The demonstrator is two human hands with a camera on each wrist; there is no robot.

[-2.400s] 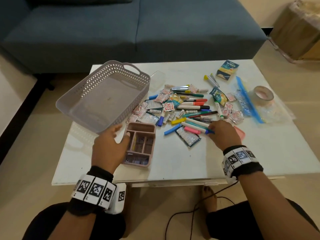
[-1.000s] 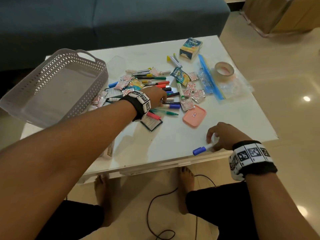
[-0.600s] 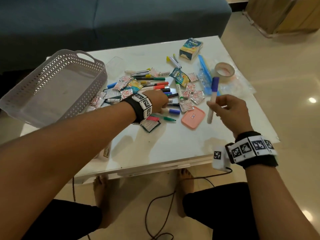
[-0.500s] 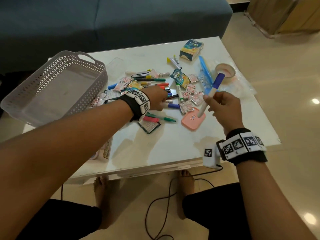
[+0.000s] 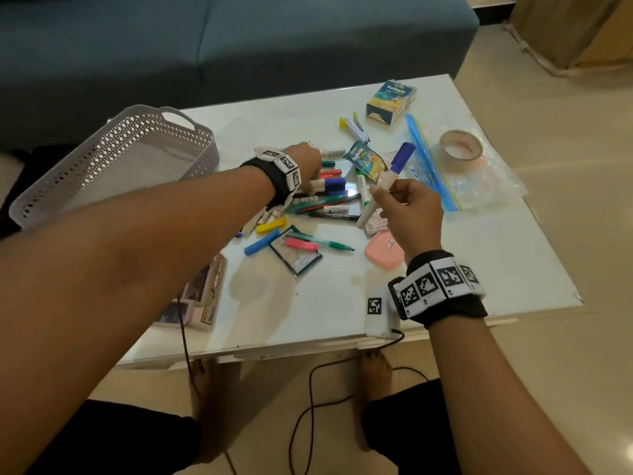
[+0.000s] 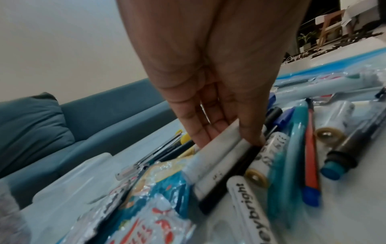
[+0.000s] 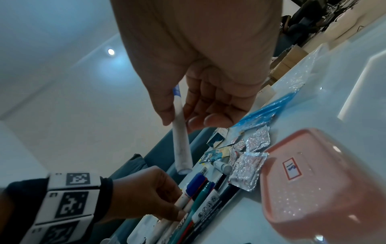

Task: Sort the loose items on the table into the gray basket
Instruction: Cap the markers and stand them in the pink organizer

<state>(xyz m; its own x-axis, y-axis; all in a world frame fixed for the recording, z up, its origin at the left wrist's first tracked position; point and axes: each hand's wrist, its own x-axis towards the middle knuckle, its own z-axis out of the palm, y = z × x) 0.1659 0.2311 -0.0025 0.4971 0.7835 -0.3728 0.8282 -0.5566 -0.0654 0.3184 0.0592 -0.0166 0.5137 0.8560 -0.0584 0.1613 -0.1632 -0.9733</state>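
Hiding markers (image 5: 329,185) beneath left hand (image 5: 306,164) (fingertips unseen)

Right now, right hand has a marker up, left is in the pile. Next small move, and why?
Probably carry the marker in the right hand across to the gray basket and drop it. It is already lifted off the table, while the left hand is only gripping markers in the pile.

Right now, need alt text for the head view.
The right hand holds a blue-capped marker above a pile of pens on a white table; the left hand grips markers there. An empty gray basket sits left.
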